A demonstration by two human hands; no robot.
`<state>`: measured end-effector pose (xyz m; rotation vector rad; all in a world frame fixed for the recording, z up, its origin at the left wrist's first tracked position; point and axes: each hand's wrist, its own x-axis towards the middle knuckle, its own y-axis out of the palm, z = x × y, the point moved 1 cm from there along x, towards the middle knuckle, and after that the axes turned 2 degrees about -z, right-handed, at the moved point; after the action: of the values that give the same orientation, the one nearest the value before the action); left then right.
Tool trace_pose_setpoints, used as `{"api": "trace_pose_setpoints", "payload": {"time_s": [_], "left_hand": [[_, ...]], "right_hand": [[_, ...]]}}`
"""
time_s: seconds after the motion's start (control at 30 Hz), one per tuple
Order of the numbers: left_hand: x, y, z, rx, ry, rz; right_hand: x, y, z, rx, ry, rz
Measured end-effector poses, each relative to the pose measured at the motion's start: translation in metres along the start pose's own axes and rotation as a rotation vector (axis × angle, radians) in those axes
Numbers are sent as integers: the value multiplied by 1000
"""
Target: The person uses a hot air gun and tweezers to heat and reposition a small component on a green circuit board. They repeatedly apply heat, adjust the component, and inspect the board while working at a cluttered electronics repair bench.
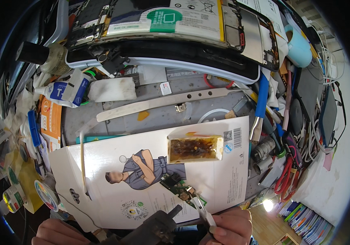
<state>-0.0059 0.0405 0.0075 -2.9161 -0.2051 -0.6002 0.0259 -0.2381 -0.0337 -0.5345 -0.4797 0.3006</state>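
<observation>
My right hand [232,226] pinches metal tweezers [204,212]. Their tips reach a small metal part [189,192] at the end of a green circuit board [174,184], which lies on a white printed box [220,183]. Low in the picture, a black hot-air gun [156,224] points its nozzle up and right toward the board. My left hand [58,233] is curled at the lower edge, beside the gun's rear end; the frame cuts off most of its grip. Above the board, an open little tray [195,149] holds brown, resin-like residue.
A cotton swab [82,163] lies across the box's left side. Beyond it are a long metal spatula [162,103], a white sponge-like block [112,90] and a blue-white tube [69,90]. Opened phones [162,24] sit at the back; a blue-handled brush [261,98] and cables crowd the right.
</observation>
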Motion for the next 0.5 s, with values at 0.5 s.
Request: {"api": "trace_pose_setpoints", "payload": {"time_s": [0.5], "left_hand": [[-3, 4, 3, 10, 22, -73]], "right_hand": [[2, 0, -2, 11, 6, 19]]}}
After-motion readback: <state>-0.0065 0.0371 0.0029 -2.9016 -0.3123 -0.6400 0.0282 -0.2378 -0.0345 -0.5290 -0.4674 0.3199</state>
